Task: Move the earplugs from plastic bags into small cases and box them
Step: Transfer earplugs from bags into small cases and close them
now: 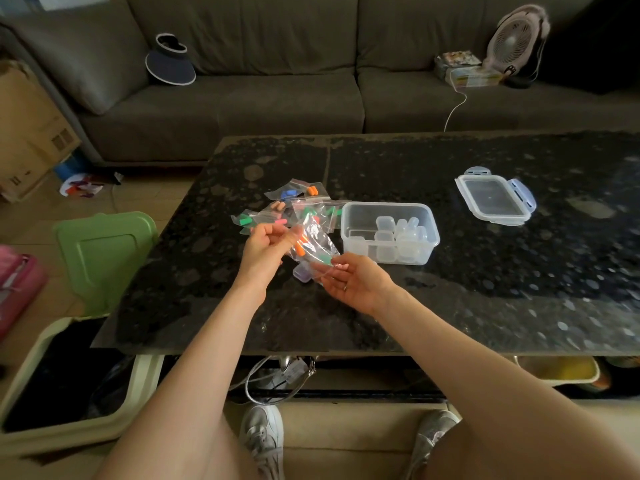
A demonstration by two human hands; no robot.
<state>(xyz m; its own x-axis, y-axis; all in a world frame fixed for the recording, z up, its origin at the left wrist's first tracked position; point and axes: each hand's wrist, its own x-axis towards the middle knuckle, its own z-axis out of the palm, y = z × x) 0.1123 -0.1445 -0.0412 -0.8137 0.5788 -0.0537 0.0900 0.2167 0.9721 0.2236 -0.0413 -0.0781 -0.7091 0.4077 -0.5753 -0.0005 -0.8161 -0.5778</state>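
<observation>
Above the black stone table (450, 289), both hands hold one clear plastic bag (313, 245) with orange earplugs inside. My left hand (263, 245) pinches its upper end and my right hand (353, 280) grips its lower edge, palm up. A small case with something purple in it (302, 274) lies on the table just under the bag. Behind the hands lies a heap of several more bags (294, 206) with blue, orange, green and pink earplugs. To the right stands a clear plastic box (349, 220) holding several small empty cases (398, 233).
The box's lid (493, 195) lies apart at the right of the table. A bin with a raised green lid (104, 251) stands left of the table. A grey sofa (277, 81) with a visor and a fan runs along the back. My shoes are below the table's front edge.
</observation>
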